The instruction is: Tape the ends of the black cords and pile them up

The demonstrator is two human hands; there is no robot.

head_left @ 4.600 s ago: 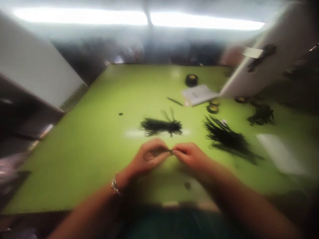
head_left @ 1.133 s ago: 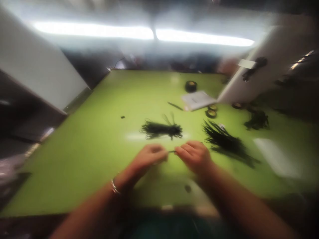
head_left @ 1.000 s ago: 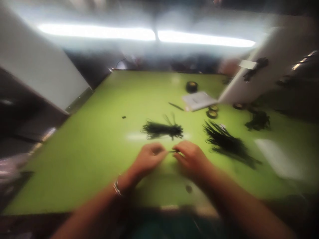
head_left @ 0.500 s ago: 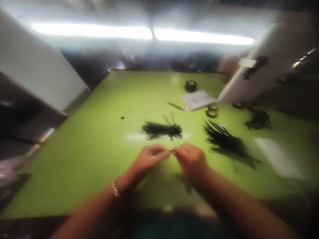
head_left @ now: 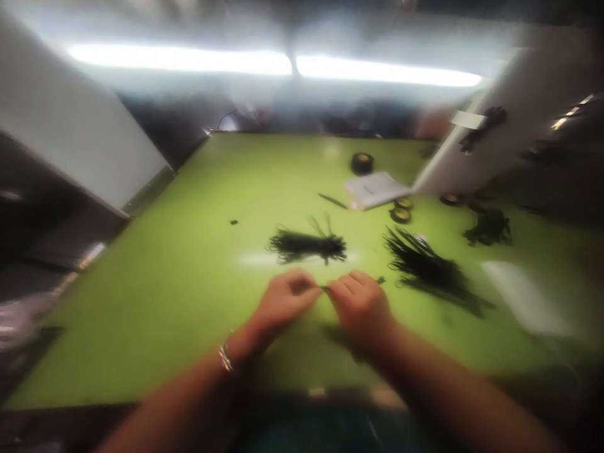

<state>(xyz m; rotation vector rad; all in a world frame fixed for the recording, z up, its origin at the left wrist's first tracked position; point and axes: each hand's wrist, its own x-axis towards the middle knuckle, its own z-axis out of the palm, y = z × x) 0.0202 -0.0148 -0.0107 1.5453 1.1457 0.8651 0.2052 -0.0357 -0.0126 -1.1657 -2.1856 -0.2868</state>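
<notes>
Counter [head_left: 165, 302]: green.
Dark cord [head_left: 323, 287]: between both hands, toward near edge; visible stretch roughly parallel to it.
Left hand [head_left: 285, 299]: pinching cord.
Right hand [head_left: 362, 306]: pinching cord, equally near.
Dark bundle [head_left: 302, 245]: just beyond hands, toward far edge.

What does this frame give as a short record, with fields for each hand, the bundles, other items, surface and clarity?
Left hand: fingertips pinching a thin dark strand
Right hand: closed on the same strand, close beside the left
Near bundle: dark, looped strands, lying just beyond the hands
Second bundle: dark, fanned out, to the right
Other items: white papers, black roll
Surface: green table
Clarity: blurred; strand details unreadable
</notes>
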